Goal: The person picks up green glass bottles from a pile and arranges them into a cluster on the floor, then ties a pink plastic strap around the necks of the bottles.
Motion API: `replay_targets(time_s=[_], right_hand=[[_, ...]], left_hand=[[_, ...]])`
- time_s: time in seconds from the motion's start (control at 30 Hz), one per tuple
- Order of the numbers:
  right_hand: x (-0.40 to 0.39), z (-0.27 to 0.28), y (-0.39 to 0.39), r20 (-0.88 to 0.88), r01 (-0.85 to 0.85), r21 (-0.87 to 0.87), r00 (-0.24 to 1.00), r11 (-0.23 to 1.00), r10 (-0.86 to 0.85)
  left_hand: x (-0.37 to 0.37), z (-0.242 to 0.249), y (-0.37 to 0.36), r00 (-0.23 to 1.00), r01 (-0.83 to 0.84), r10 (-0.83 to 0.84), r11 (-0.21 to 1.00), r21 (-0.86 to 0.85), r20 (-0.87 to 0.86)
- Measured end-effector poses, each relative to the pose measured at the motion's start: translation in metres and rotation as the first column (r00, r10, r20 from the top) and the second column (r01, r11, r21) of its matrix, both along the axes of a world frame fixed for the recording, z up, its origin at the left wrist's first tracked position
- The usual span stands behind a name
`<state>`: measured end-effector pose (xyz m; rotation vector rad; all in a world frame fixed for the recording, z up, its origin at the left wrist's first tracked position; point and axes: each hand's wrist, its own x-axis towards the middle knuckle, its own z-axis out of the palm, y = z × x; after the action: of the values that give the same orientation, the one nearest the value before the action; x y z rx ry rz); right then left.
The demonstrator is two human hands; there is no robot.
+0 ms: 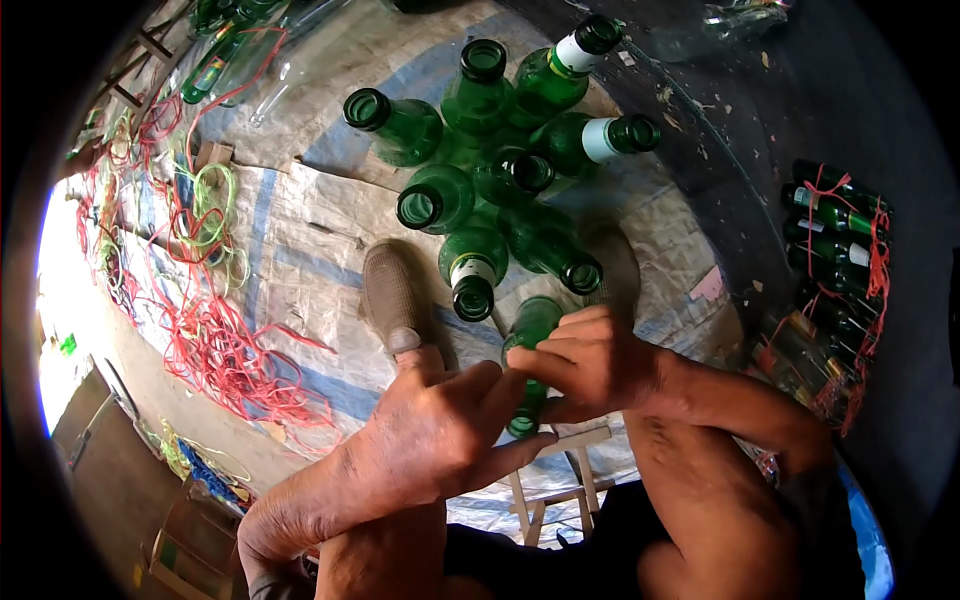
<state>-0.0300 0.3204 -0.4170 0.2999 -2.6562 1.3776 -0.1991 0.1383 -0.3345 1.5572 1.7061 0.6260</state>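
Gripping smooth green glass bottle (530,350), both hands

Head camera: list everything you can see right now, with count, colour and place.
Held bottle: one, green, gripped by both hands at centre.
Standing bottles: about nine, green, some with white neck labels, clustered on the sheet ahead.
Woven sheet: one, grey-white with blue stripes, spread on the ground.
Bundled bottles: several, green, tied with red string, at right.
Loose string: a tangle, red with some green, at left on the sheet.
More bottles: a few, green and clear, lying at top left.
Wooden stool: one, pale, partly hidden under the legs.
Shoe: one, grey-brown, on the sheet.
Left hand: on the bottle's lower end.
Right hand: closed around the bottle.
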Motion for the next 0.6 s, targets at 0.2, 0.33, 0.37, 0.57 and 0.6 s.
replay_targets(time_s=[0.2, 0.33, 0.37, 0.57, 0.6], right_hand=[[0.022, -0.002, 0.027, -0.091, 0.125, -0.001, 0.988, 0.992, -0.125], [0.026, 0.020, 0.047, -0.118, 0.286, 0.035, 0.953, 0.958, -0.280], [0.028, 0.023, 0.052, -0.137, 0.321, 0.051, 0.940, 0.946, -0.312], [0.032, 0.020, 0.079, -0.076, 0.434, 0.152, 0.901, 0.888, -0.427], [0.031, 0.017, 0.081, -0.070, 0.442, 0.169, 0.897, 0.881, -0.437]], left_hand=[[-0.008, -0.009, -0.008, 0.965, -0.077, 0.109, 0.987, -0.140, 0.237], [-0.009, -0.024, -0.023, 0.949, -0.111, 0.177, 0.962, -0.248, 0.262], [-0.009, -0.026, -0.026, 0.942, -0.130, 0.204, 0.954, -0.272, 0.265], [-0.012, -0.030, -0.032, 0.883, -0.272, 0.404, 0.855, -0.441, 0.239], [-0.013, -0.029, -0.032, 0.877, -0.267, 0.407, 0.855, -0.444, 0.257]])
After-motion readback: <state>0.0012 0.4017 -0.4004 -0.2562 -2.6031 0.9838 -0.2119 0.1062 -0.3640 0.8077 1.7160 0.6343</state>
